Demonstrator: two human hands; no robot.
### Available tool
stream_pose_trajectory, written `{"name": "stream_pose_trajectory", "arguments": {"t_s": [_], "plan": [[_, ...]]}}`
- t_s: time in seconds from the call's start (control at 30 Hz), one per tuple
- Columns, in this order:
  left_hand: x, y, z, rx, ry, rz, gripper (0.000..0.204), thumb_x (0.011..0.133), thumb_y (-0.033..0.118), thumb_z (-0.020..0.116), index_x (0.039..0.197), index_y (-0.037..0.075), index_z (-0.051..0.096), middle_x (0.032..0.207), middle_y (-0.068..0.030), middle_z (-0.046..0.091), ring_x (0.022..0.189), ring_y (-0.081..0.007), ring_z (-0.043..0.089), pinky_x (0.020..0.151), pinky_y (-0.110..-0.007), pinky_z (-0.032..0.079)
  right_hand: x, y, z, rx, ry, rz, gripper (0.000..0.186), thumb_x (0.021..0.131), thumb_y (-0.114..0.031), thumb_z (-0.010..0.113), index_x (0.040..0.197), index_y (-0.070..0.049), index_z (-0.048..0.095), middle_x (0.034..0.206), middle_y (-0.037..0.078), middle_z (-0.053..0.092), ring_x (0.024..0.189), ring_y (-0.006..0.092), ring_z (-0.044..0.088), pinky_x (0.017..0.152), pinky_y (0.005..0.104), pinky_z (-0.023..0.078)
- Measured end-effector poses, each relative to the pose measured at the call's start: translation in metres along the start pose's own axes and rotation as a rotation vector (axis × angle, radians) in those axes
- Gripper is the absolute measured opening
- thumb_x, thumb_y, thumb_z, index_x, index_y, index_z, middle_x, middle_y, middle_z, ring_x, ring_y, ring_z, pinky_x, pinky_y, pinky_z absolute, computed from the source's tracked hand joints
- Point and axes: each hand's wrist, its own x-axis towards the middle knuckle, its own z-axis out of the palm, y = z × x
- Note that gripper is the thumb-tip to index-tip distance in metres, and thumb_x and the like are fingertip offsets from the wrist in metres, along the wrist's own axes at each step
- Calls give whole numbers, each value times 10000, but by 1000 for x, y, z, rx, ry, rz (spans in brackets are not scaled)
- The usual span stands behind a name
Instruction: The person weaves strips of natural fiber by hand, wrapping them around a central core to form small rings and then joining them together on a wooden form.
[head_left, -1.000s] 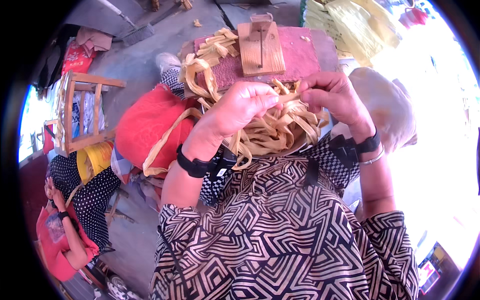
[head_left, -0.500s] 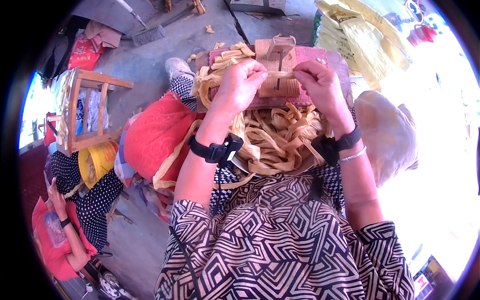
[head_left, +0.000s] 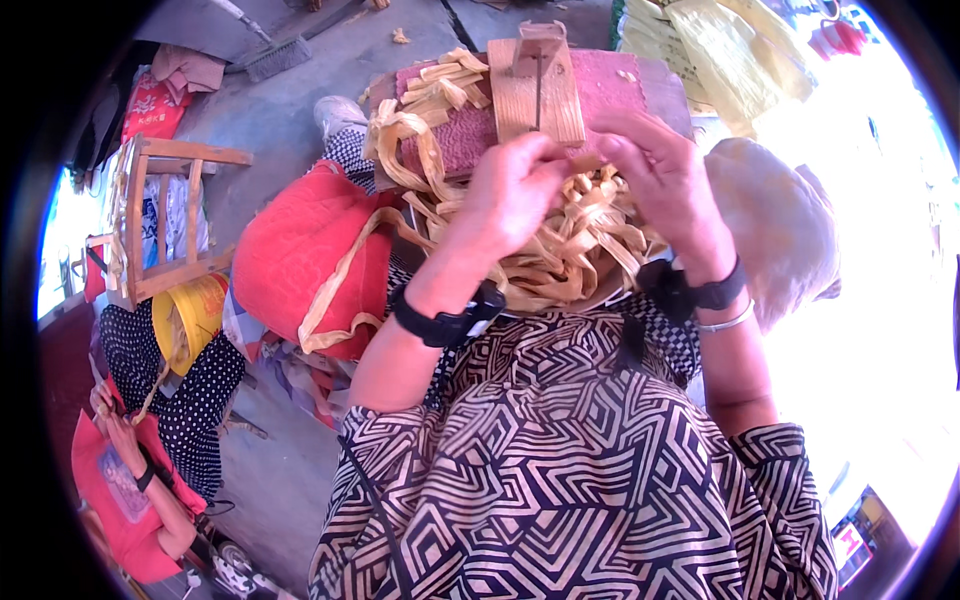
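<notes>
Now the left hand (head_left: 512, 190) bunches its fingers narrow — can't tell on what — over pale strips (head_left: 580, 240) piled in a bowl (head_left: 607, 286); the right hand (head_left: 662, 185) curls, hold unclear; seemingly strip-handling, next calling for steady, matched pinches

Right side: light pours in, burnt out to white; the pale cloth (head_left: 770, 225) fades into it.
Far left: smaller white glare beside the wooden chair (head_left: 130, 225).
Concrete floor (head_left: 260, 130): dimmer, bluish-grey.
Left hand (head_left: 515, 190), right hand (head_left: 660, 180): softly blurred, fingertips indistinct.
Geometric-print shirt (head_left: 590, 470): crisp, evenly lit.
Fisheye rim: black corners, blue-violet fringing, co-worker (head_left: 140, 490) stretched.
</notes>
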Motion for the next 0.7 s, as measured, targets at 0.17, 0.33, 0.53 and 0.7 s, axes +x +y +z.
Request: {"name": "stream_pose_trajectory", "arguments": {"t_s": [0.17, 0.33, 0.53, 0.7], "plan": [[-18, 20, 13, -291, -281, -202, 248, 948, 190, 486, 1024, -17, 598, 738, -38, 594, 496, -81, 490, 437, -213, 405, -6, 1, 2, -382, 7, 20, 136, 810, -196, 669, 774, -72, 627, 643, 124, 606, 550, 304, 588, 513, 372, 476], [9, 11, -23, 125, -332, 42, 253, 950, 215, 516, 961, -6, 639, 674, 11, 573, 576, -31, 437, 529, -182, 383, -29, -1, -12, -40, -408, 292, 184, 833, -188, 671, 738, -33, 642, 579, 51, 598, 528, 103, 564, 507, 268, 446], [-7, 12, 14, -414, -119, -90, 229, 951, 198, 486, 918, 44, 652, 631, 42, 502, 510, -24, 408, 461, -162, 304, -31, -17, 9, 1029, -173, 531, 179, 902, -159, 603, 921, -1, 685, 686, 12, 640, 590, 63, 571, 523, 191, 448], [-17, 6, 16, -688, -328, -107, 138, 929, 138, 506, 1028, 59, 560, 709, 44, 485, 489, -4, 359, 446, -134, 278, -25, -5, 17, -98, 144, 120, 169, 845, -149, 635, 999, -103, 690, 726, 103, 668, 603, 202, 654, 529, 291, 497]]}}
